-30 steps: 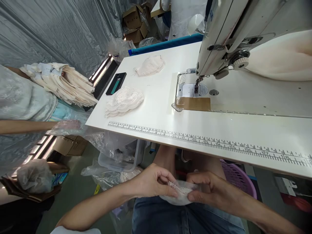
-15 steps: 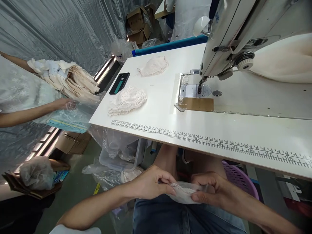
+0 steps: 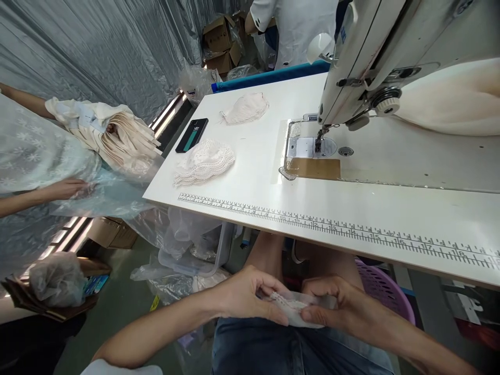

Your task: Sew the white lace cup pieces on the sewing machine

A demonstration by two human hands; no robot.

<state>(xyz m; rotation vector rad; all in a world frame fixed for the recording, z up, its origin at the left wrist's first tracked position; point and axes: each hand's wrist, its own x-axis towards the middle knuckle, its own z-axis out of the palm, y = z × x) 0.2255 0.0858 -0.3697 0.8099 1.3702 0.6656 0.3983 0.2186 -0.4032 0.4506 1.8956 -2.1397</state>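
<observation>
A small white fabric piece with a lacy edge [image 3: 291,308] is held over my lap, below the table's front edge. My left hand [image 3: 258,296] pinches its left end between thumb and fingers. At the other end, my right hand [image 3: 332,303] grips the fabric, thumb on top. Parts of the piece are hidden by my fingers. On the white table lie a stack of white lace pieces [image 3: 207,162] and a single pale lace piece [image 3: 247,108]. The sewing machine's needle and presser foot [image 3: 319,140] stand up and to the right of my hands.
A black phone [image 3: 191,135] lies near the table's left edge. A printed ruler [image 3: 312,223] runs along the front. Below are a clear plastic bin [image 3: 224,250] and a purple basket [image 3: 385,289]. At left, a co-worker holds a cloth bundle [image 3: 117,135] and clear plastic.
My left thumb has shifted slightly right along the fabric; both hands still hold it. The co-worker's lower hand has moved left and down with the plastic. Another person's arm shows at the back.
</observation>
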